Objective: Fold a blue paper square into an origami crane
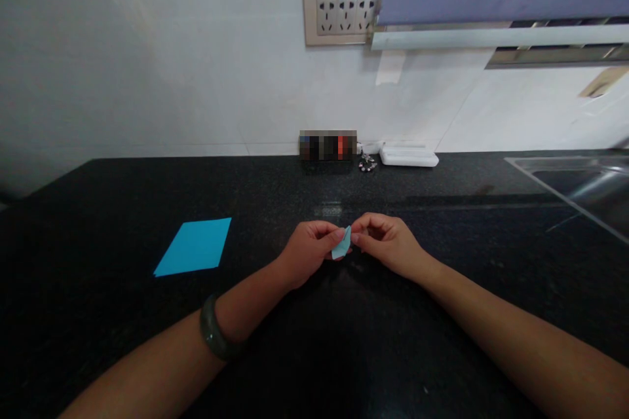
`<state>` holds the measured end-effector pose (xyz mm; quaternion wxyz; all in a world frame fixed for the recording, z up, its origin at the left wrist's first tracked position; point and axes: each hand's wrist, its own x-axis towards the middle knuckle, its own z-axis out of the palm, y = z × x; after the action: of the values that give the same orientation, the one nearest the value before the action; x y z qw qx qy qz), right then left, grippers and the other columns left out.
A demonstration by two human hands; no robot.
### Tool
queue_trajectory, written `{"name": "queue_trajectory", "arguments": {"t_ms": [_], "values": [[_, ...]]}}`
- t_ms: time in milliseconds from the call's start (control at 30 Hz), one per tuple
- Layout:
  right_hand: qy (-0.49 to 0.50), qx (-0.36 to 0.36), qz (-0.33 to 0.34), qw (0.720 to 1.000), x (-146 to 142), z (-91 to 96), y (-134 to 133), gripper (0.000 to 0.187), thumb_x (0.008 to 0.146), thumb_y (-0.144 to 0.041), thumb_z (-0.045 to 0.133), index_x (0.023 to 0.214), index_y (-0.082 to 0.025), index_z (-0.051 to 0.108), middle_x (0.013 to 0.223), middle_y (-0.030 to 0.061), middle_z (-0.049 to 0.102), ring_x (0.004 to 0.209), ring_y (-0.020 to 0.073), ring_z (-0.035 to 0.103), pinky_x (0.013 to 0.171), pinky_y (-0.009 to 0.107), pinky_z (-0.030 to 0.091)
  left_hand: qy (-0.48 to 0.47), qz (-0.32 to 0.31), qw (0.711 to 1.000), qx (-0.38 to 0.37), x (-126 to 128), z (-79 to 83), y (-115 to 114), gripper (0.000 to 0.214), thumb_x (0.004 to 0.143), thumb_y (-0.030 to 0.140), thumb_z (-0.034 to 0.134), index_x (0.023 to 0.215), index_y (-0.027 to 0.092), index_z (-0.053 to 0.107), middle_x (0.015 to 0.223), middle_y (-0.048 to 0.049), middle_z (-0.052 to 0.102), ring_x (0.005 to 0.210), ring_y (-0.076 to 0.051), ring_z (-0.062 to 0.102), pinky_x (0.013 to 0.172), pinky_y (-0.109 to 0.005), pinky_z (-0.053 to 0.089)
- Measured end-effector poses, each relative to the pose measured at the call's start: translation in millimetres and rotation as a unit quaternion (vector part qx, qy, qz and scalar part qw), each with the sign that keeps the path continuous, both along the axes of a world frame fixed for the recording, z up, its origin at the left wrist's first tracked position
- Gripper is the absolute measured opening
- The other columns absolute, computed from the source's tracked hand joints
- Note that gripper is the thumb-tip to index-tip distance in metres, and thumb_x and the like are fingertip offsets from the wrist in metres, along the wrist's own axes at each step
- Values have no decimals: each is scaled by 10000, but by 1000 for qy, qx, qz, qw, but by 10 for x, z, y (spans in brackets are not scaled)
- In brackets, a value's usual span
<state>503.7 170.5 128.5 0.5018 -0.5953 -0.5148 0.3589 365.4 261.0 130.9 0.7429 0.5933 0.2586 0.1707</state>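
Observation:
A small piece of folded light-blue paper [340,246] is held up over the dark countertop between my two hands. My left hand [308,250] pinches it from the left, with the thumb on its near face. At its upper right edge, the thumb and fingertips of my right hand [390,242] close on the paper. The fingers partly hide its folds. To the left on the counter lies a bright blue sheet of paper [196,246], apart from both hands.
The black speckled countertop [275,196] runs back to a tiled wall. Along the wall stand a pixelated box [328,146], a small beaded item [366,163] and a white plastic object [409,156]. A metal sink [590,186] is at the right. Wall sockets [343,15] are above.

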Motion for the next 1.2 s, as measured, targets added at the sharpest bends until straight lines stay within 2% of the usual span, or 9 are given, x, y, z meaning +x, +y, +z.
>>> {"name": "queue_trajectory", "arguments": {"t_ms": [233, 367, 533, 633, 800, 900, 1033, 1200], "values": [[-105, 46, -33, 993, -26, 2, -18, 70, 738, -217, 517, 795, -177, 523, 654, -5, 529, 538, 83, 458, 491, 211, 380, 35, -7, 999, 41, -4, 53, -26, 192, 680, 304, 582, 697, 116, 619, 606, -29, 588, 540, -98, 515, 546, -232, 402], [-147, 71, -31, 986, -21, 18, -36, 151, 727, -199, 529, 873, -194, 491, 673, -9, 522, 568, 92, 481, 522, 219, 405, 20, -12, 1000, 5, -3, 30, -12, 196, 674, 303, 592, 717, 114, 618, 631, -27, 584, 540, -88, 504, 549, -230, 398], [-225, 84, -11, 971, -15, 30, -47, 120, 738, -180, 506, 857, -192, 518, 720, 7, 533, 602, 97, 495, 555, 229, 417, 10, -18, 999, -29, -5, -32, 13, 223, 653, 319, 616, 734, 112, 623, 652, -33, 586, 576, -96, 512, 585, -240, 401], [-239, 93, -13, 966, -9, 19, -42, 156, 732, -172, 510, 887, -190, 516, 734, 9, 532, 607, 97, 496, 559, 230, 419, 13, -9, 999, -37, -2, -45, 12, 186, 648, 297, 619, 701, 119, 626, 655, -31, 590, 605, -103, 522, 622, -247, 404], [-254, 105, 0, 962, -1, 20, -36, 179, 732, -150, 496, 904, -194, 521, 742, 12, 536, 618, 99, 496, 563, 228, 416, 43, 2, 999, 11, 4, -42, 6, 188, 652, 310, 601, 681, 126, 629, 618, -22, 578, 559, -97, 493, 559, -225, 382], [-271, 111, 27, 956, 3, 40, -36, 162, 723, -121, 483, 856, -195, 539, 773, 21, 542, 652, 107, 498, 584, 234, 413, 65, -2, 996, 53, 2, -17, 0, 193, 654, 314, 588, 667, 126, 629, 579, -8, 553, 518, -86, 457, 508, -208, 353], [-279, 97, 31, 955, 13, 50, -35, 145, 685, -84, 489, 784, -189, 508, 767, 17, 529, 645, 106, 490, 567, 226, 398, 88, -9, 990, 109, -3, 28, -9, 185, 653, 297, 582, 690, 127, 645, 592, -15, 566, 518, -89, 450, 496, -206, 340], [-308, 75, 59, 946, 21, 70, -44, 143, 687, -81, 481, 790, -180, 490, 754, 11, 508, 622, 97, 471, 549, 214, 379, 88, -20, 991, 103, -6, 16, -3, 163, 633, 262, 602, 714, 129, 650, 625, -26, 589, 550, -101, 480, 519, -214, 355]]}}
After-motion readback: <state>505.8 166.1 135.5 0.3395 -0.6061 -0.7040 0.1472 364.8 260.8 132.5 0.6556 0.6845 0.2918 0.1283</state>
